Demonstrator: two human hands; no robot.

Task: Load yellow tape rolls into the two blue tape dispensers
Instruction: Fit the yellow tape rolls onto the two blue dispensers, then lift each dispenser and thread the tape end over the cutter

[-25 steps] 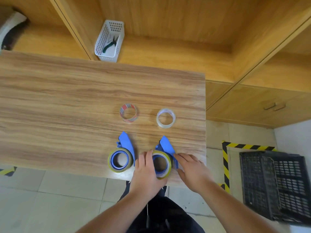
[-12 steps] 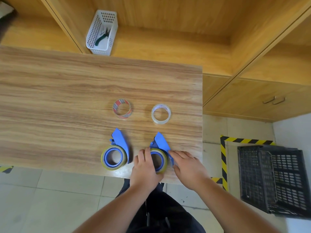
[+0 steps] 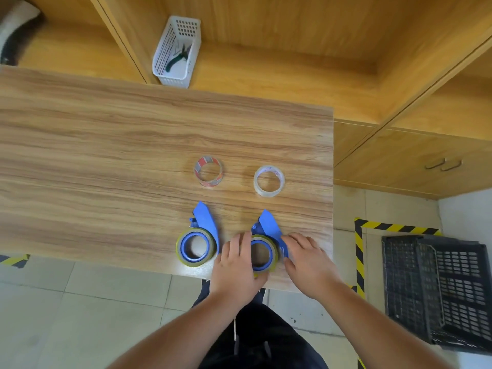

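**Second dispenser held at the table's near edge**

The right blue plastic tape dispenser (image 3: 269, 227), ringed by a yellow tape roll (image 3: 274, 251), sat by the wooden table's (image 3: 106, 155) near right corner. The left hand (image 3: 237, 267) curled around the roll's left side; the right hand (image 3: 306, 258) lay spread, fingers touching the dispenser's right flank. Both kept their places from a second before. The left blue dispenser (image 3: 203, 222), loaded with its yellow roll (image 3: 196, 247), sat just beside. Beyond lay a red-printed clear tape roll (image 3: 208, 171) and a clear tape roll (image 3: 269, 180), their lettering unreadable. The table's left stretch was open.

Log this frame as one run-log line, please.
stage: seating second roll | left hand: on yellow tape roll | right hand: on right blue plastic dispenser | left blue plastic dispenser: loaded
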